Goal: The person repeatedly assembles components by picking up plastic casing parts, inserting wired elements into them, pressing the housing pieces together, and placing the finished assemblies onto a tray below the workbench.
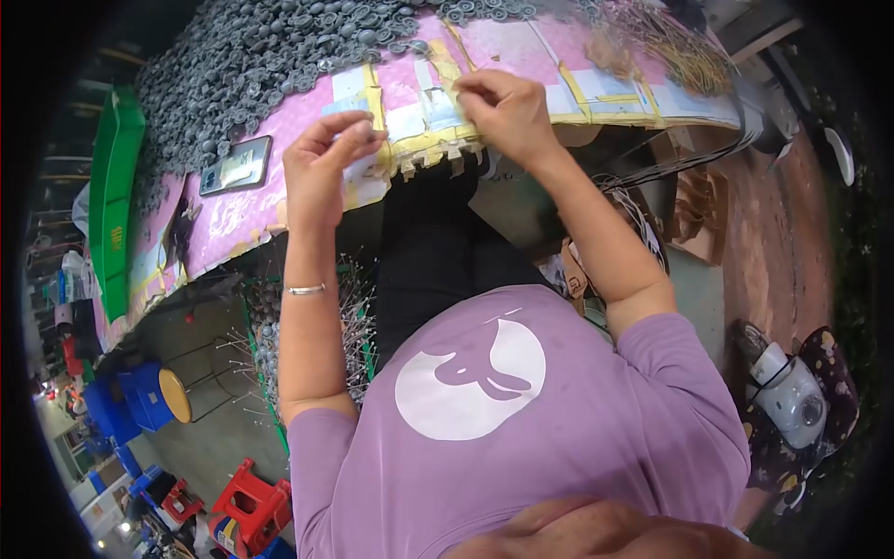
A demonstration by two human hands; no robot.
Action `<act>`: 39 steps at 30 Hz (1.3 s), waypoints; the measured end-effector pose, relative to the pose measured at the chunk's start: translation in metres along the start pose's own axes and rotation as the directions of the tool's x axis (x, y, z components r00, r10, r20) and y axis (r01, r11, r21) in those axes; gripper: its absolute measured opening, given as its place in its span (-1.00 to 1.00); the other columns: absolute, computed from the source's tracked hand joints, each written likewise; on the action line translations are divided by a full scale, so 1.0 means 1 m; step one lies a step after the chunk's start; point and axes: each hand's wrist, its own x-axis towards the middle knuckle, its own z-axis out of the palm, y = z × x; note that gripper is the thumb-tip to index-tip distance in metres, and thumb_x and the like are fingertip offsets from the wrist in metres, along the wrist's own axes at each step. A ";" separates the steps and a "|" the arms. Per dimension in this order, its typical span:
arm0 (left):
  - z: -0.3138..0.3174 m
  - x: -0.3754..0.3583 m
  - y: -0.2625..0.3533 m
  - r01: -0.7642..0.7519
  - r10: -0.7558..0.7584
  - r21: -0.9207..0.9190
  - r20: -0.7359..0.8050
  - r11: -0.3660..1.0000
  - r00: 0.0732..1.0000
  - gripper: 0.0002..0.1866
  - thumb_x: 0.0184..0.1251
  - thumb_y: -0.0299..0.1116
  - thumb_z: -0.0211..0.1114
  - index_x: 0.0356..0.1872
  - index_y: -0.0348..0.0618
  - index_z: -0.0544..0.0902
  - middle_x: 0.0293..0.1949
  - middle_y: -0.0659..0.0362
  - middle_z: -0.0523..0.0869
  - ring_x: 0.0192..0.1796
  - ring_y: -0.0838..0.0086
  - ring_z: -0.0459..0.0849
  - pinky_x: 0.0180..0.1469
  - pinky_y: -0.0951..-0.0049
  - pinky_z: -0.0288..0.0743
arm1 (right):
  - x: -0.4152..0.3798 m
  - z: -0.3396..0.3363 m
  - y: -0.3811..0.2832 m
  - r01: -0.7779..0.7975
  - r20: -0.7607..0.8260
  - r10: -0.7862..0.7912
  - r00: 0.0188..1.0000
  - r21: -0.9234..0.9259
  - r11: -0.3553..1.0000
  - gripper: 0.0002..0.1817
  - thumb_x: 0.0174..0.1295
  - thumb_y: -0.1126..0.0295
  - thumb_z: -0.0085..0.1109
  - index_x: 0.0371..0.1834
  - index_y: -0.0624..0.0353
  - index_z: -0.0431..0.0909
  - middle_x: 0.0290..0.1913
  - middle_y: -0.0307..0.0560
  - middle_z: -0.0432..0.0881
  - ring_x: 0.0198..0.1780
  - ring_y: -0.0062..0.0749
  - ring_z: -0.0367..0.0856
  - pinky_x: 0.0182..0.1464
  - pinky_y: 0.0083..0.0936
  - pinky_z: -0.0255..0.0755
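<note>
My left hand is raised above the front edge of the pink table, its thumb and fingers pinched together; anything between them is too small to make out. To its right, over the taped edge, my right hand has its fingertips closed in a pinch, and what they hold, if anything, cannot be told. The two hands are apart. Beyond them lies a large heap of small grey round parts. A phone rests on the table to the left of my left hand.
Thin wires lie bundled at the table's right end. A green tray stands at the left edge. Below the table is a container of long thin stems. Stools, including a red one, stand on the floor at lower left.
</note>
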 end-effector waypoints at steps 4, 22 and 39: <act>0.007 -0.037 -0.003 0.107 -0.104 -0.046 0.058 0.993 0.993 -0.68 0.32 -0.54 0.40 0.07 -0.42 0.65 -0.09 -0.03 0.74 -0.14 0.28 0.82 -0.12 0.42 0.74 | -0.031 0.001 -0.030 -0.215 0.038 0.214 0.976 0.307 0.927 -0.86 0.24 0.54 0.31 -0.17 0.33 0.73 -0.30 -0.03 0.79 -0.30 -0.46 0.76 -0.23 -0.58 0.63; 0.055 -0.078 -0.015 0.068 -0.065 -0.067 0.046 0.995 0.997 -0.67 0.34 -0.62 0.30 0.11 -0.49 0.58 0.01 -0.07 0.69 -0.09 0.38 0.79 -0.17 0.48 0.80 | -0.083 -0.011 -0.070 -0.525 0.287 0.451 0.845 0.602 0.601 -0.81 0.26 0.60 0.35 -0.09 0.42 0.63 -0.24 0.07 0.77 -0.30 -0.35 0.80 -0.21 -0.53 0.72; 0.057 -0.090 -0.006 0.313 -0.260 -0.234 0.233 0.921 0.937 -0.71 0.38 -0.52 0.24 0.03 -0.52 0.64 -0.23 -0.10 0.78 -0.39 0.29 0.83 -0.36 0.49 0.77 | -0.075 -0.014 -0.039 -0.427 0.455 0.144 0.879 0.616 0.662 -0.70 0.45 0.35 0.21 0.11 0.31 0.65 0.01 -0.05 0.75 -0.07 -0.55 0.66 -0.11 -0.59 0.52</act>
